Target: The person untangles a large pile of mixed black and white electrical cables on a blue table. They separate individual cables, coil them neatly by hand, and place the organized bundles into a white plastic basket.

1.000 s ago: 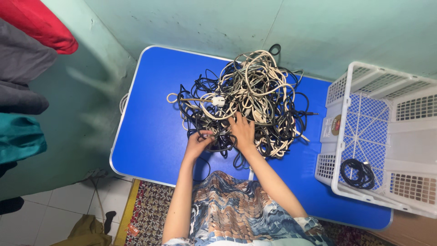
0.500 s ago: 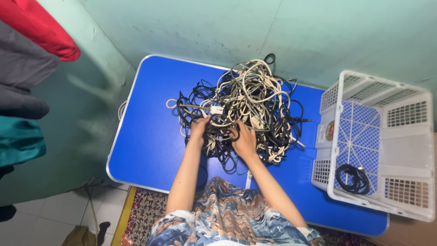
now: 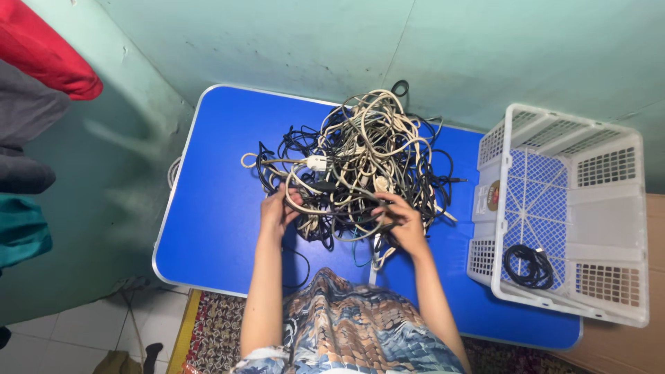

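Blue folding table [image 3: 215, 208] is filling the view, set against a pale green wall [image 3: 485, 48]; nothing about it is differing from a second ago except the camera angle drifting slightly. White plastic crate [image 3: 609, 208] is sitting at the table's right edge, well apart from the hands, with one coiled black cable [image 3: 528, 266] lying in its near corner, unmoved. The tangled heap of black and cream cables [image 3: 360, 159] is occupying the table's middle. The hands are now spreading apart: a second ago both were pressing close together at the heap's near edge; now the left hand [image 3: 277, 213] is sitting at the heap's left near side, fingers curled shut around a black strand, and the right hand [image 3: 405, 223] is sitting at the right near side, fingers closed on dark strands too. A dark cable [image 3: 339, 197] is stretching between them, lifting off the near edge. Judged from this, one cable is being teased loose; the pile is remaining largely knotted.
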